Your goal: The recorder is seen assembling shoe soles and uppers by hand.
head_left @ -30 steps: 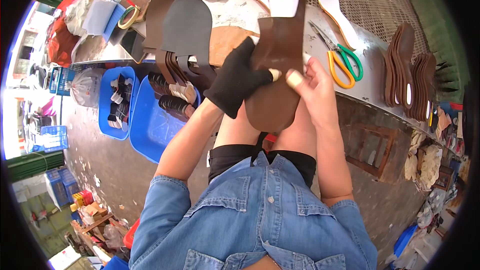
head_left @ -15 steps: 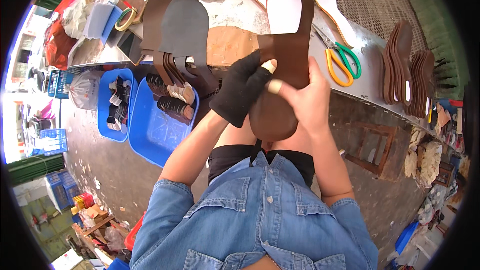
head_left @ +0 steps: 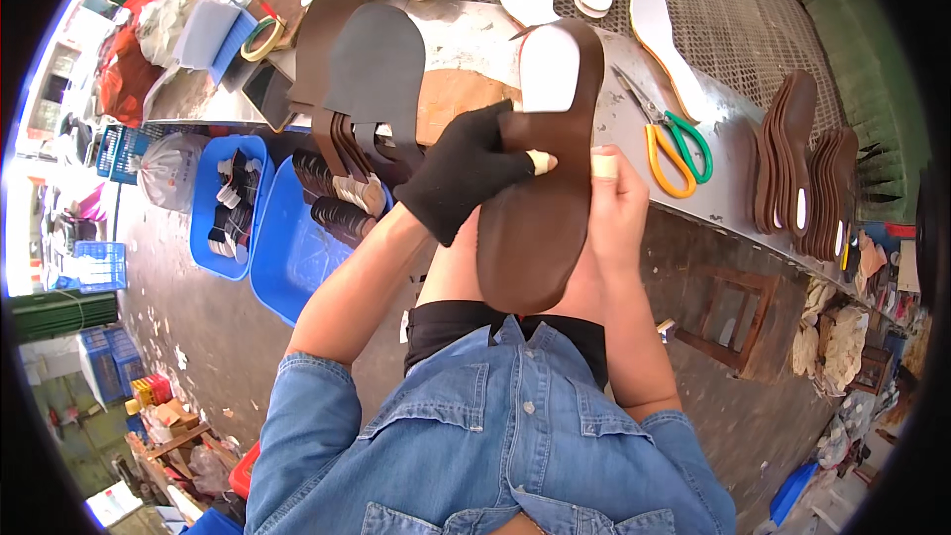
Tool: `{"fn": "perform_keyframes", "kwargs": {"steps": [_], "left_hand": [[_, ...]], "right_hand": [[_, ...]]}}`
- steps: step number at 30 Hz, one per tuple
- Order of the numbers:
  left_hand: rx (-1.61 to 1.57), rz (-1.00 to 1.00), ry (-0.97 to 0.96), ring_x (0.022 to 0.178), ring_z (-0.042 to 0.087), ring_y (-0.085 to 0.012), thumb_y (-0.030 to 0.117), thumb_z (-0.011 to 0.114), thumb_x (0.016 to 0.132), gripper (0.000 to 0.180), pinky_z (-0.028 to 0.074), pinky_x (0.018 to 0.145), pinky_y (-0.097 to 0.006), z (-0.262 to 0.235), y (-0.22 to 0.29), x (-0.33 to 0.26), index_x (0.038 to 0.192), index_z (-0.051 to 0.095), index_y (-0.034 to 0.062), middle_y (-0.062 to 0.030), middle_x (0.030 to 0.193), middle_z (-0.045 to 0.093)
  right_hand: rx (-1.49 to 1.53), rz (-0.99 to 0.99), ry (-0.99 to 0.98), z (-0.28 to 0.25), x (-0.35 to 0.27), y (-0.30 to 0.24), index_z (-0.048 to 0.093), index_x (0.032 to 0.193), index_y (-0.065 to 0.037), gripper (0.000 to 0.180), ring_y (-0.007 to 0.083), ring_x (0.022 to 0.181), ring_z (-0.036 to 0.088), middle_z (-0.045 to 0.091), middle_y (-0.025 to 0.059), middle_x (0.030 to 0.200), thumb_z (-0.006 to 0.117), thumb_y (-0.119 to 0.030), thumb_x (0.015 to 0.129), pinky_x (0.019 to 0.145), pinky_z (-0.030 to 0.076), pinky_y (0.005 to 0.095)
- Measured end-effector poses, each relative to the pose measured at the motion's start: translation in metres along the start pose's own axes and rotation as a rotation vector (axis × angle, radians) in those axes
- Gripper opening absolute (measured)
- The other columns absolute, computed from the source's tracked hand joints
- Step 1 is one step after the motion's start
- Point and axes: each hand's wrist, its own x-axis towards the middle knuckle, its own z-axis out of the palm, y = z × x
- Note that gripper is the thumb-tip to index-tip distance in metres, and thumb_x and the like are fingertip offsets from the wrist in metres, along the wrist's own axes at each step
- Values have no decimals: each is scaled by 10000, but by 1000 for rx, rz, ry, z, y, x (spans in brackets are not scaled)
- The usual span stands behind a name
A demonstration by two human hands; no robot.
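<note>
A brown leather shoe insole [head_left: 530, 238] is held lengthwise in front of my lap, its wide rounded end toward me. At its far end a white insole piece [head_left: 549, 71] lies within the brown leather edge. My left hand [head_left: 468, 170], in a black fingerless glove, grips the left edge, with the taped thumb on top and the other fingers largely hidden. On the opposite edge, my right hand [head_left: 619, 208] pinches the leather; its thumb has a pale covering and the fingers curl at the side.
Grey and brown leather pieces [head_left: 374, 64] lie on the bench at left. Scissors [head_left: 669, 144] with green and yellow handles lie right, before stacks of brown insoles [head_left: 783, 159]. White insoles [head_left: 649, 30] lie farther back. Blue bins [head_left: 307, 272] stand lower left.
The insole has come closer to my body and slightly left. My right thumb has moved off its upper face to the right edge, while my left hand keeps its hold.
</note>
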Motion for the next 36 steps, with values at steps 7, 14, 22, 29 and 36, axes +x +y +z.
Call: {"fn": "perform_keyframes", "kwargs": {"steps": [7,14,22,29,36], "left_hand": [[136,-86,-182,817,564,-110,86,650,765,244,454,737,-278,-9,16,-13,977,586,-15,-75,842,629],[177,-1,-72,817,560,-125,115,658,778,294,456,729,-298,-34,17,-5,1019,545,-10,-87,847,618],[187,109,-36,837,565,-140,108,668,773,269,462,729,-296,-24,42,3,995,551,9,-82,883,621],[256,146,-114,852,585,-162,48,640,741,286,469,769,-317,-22,52,4,1012,556,10,-97,896,631],[109,10,-326,942,579,-148,35,614,758,557,450,854,-308,-25,46,-11,1296,472,57,-93,1018,645]], "right_hand": [[832,378,-259,-12,61,-26,603,1067,2,463,158,904,596,632,80,1042,497,-425,920,793,435,260],[333,-443,-274,-52,39,-52,643,832,36,194,180,770,592,631,98,858,617,-152,867,687,466,314],[116,-215,9,-18,18,-12,555,1166,21,438,130,848,579,599,60,1015,640,12,737,699,463,249],[-125,-763,75,-17,8,-42,587,976,14,319,156,885,562,538,96,1008,674,99,682,684,464,236],[301,-435,36,-29,-11,-55,616,936,31,214,127,722,592,587,85,893,691,66,739,553,490,226]]}}
